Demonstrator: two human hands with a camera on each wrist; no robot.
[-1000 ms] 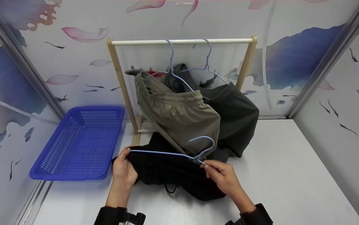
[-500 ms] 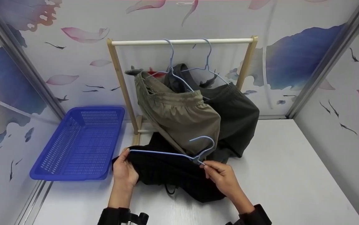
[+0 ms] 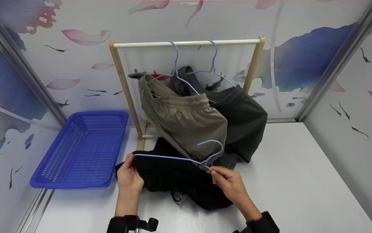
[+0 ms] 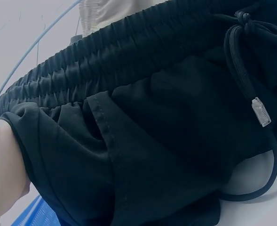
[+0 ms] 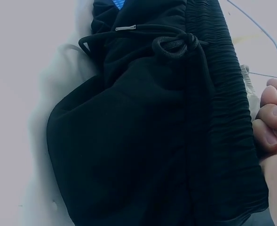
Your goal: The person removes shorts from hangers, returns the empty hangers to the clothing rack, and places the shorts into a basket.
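Note:
Black drawstring pants (image 3: 176, 178) lie bunched between my hands over the table, in front of the rack. A blue wire hanger (image 3: 166, 158) runs along their waistband, its hook upright at the right. My left hand (image 3: 129, 178) grips the waistband's left end, thumb at the tip of the hanger's arm and the other fingers behind the cloth. My right hand (image 3: 229, 181) pinches the hanger just below its neck. In the left wrist view, the elastic waistband (image 4: 114, 52) and a tied cord (image 4: 244, 23) show. The right wrist view shows curled fingers (image 5: 272, 117) beside the waistband.
A wooden rack with a white rail (image 3: 147, 44) stands behind. Khaki pants (image 3: 186, 119) and dark grey pants (image 3: 247, 116) hang from it on blue hangers. A blue plastic basket (image 3: 118, 155) stands at the left. Printed wall panels (image 3: 334, 161) enclose the white table (image 3: 296, 181).
My left forearm has shifted slightly to the right. Both hands keep their hold on the pants and hanger, which have barely moved.

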